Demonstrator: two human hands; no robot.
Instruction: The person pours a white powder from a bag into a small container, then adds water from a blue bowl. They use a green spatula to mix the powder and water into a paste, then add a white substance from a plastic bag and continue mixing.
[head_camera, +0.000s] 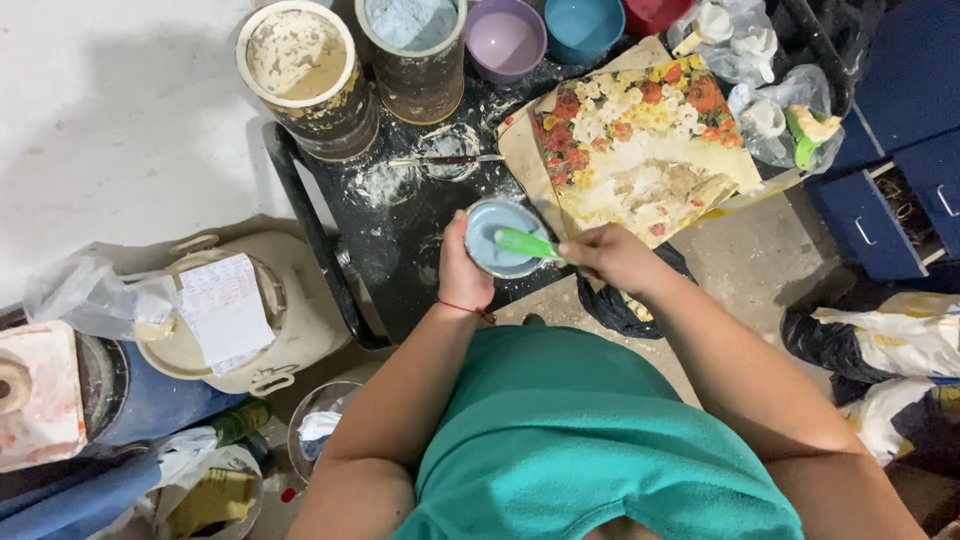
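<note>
My left hand (462, 272) grips a small round cup (497, 226) filled with pale blue paste, held over the dusty black tray table (400, 225). My right hand (612, 255) is closed on a green spatula (527, 243) whose blade rests in the cup. Just behind the hands lies a stained floral board (640, 140) on the table.
Two caked cans (300, 70) (415, 50) stand at the table's back, beside a purple bowl (506, 38), a blue bowl (584, 26) and a red bowl (655, 12). Plastic bags of tools (770, 70) lie right. A cream lidded bucket (235, 320) and a glass jar (320, 425) stand left.
</note>
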